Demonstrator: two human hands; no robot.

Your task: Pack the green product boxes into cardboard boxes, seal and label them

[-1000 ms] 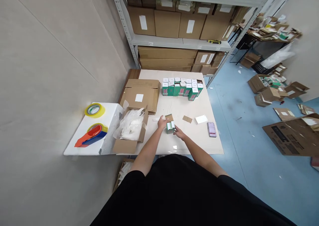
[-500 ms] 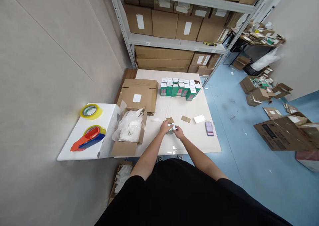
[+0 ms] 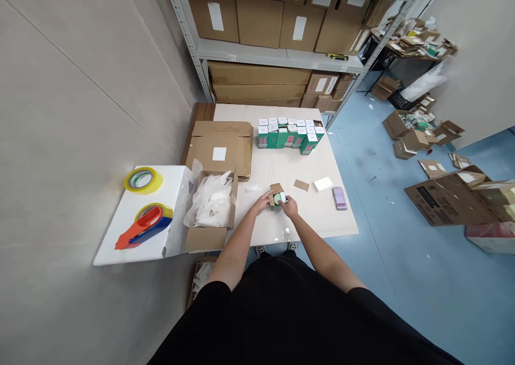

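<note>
Between my hands, near the front of the table, stands a small green carton [image 3: 276,188] with its top flaps raised. Inside it shows a pale green round item [image 3: 277,198], its kind not clear. My left hand [image 3: 263,203] is closed on the carton's left side. My right hand [image 3: 289,207] grips the right side by a white flap. A little to the right lie a folded brown cardboard piece [image 3: 301,185], a white flat box [image 3: 323,183] and a blurred purple stack [image 3: 339,198].
Several green-and-white cartons [image 3: 285,138] are lined up at the back. Flattened cardboard boxes [image 3: 219,153] lie left, behind an open box of white packing bags [image 3: 212,201]. Yellow tape [image 3: 143,180] and a red-and-blue tape dispenser [image 3: 147,226] rest on a white block [image 3: 120,214].
The carton's flaps have opened wider, exposing the pale green item. My left hand has shifted slightly left, off the top. The view has tilted down a little.
</note>
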